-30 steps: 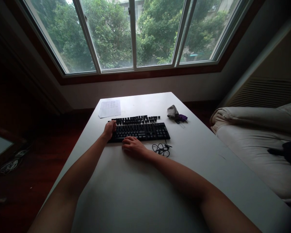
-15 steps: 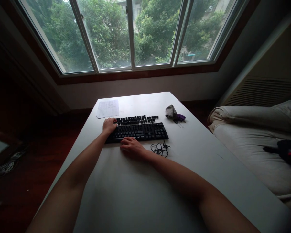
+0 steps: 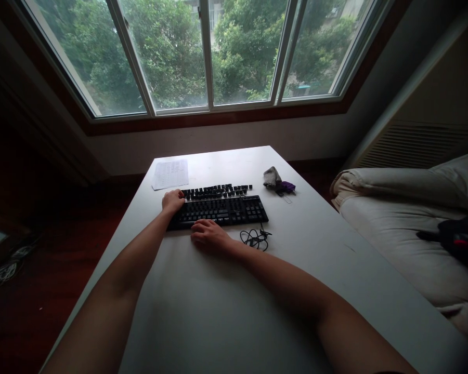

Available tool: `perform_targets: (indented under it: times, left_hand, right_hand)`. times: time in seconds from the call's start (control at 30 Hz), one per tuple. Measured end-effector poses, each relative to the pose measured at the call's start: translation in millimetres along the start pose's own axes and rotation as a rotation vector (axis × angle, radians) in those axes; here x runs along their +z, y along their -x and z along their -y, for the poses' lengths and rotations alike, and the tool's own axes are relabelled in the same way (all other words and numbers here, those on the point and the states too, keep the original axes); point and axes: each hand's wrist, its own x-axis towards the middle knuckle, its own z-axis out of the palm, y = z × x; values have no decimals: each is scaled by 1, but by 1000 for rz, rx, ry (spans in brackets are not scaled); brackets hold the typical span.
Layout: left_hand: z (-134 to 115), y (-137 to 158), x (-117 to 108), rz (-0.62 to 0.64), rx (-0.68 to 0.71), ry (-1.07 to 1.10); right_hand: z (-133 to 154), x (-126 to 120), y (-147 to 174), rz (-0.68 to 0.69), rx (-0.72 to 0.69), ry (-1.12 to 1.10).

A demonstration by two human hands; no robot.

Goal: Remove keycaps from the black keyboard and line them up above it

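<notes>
sitting by loose keycaps [image 3: 220,189], left hand [image 3: 173,199] is slightly farther forward now.

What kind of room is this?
Probably a room in a home, maybe a living room: there's what looks like a padded sofa on the right, a wide window ahead, and a white table with a keyboard on it.

A wide window [image 3: 171,57] is framed in reddish wood; the white table [image 3: 210,322] is daylit; the dark-red floor [image 3: 70,254] and pale sofa [image 3: 378,234] are dimly lit.
</notes>
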Motion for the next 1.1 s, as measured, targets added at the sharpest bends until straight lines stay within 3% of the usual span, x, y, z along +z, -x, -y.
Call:
perform_targets:
  times: [0.33, 0.57, 0.63, 0.8, 1.1]
  left_hand:
    - [3, -1, 2, -13, -6, -18]
    - [6, 3, -22, -80, 173, -86]
    - [9, 3, -35, -24, 253, -44]
    - [15, 9, -54, 282, 414, 37]
    - [1, 34, -55, 354, 560, -39]
  right_hand:
    - [1, -4, 0, 12, 5, -9]
    - [2, -4, -1, 18, 11, -3]
    - [2, -3, -1, 13, 13, -3]
    - [0, 1, -1, -4, 3, -5]
    - [2, -2, -1, 9, 6, 2]
